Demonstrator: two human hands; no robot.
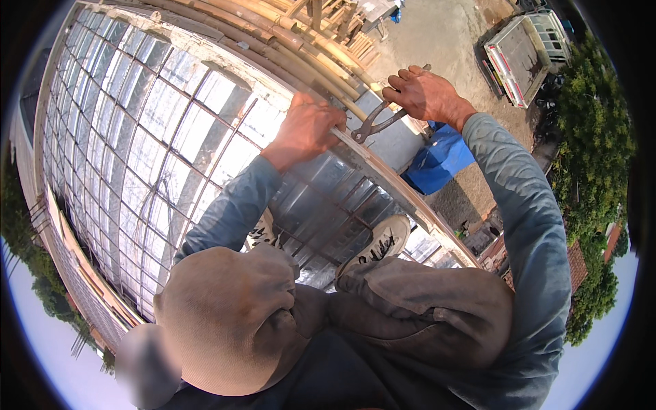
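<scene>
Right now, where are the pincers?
Head view, upper centre-right: the pincers are gripped in the right hand, their tips at the edge rebar just right of the left hand.

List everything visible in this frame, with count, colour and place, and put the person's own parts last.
pincers: one, dark metal, held in the right hand over the edge rail
edge rail: one, pale, running diagonally under both hands
rebar grid: one, rusty brown, over shiny metal decking at left
bamboo poles: several, tan, stacked along the top
blue tarp: one, on the ground below the edge
truck: one, white, upper right, far below
trees: green, right rim
shoes: two, pale, on the grid
left hand: gripping the rail
right hand: closed on the pincer handles
</scene>
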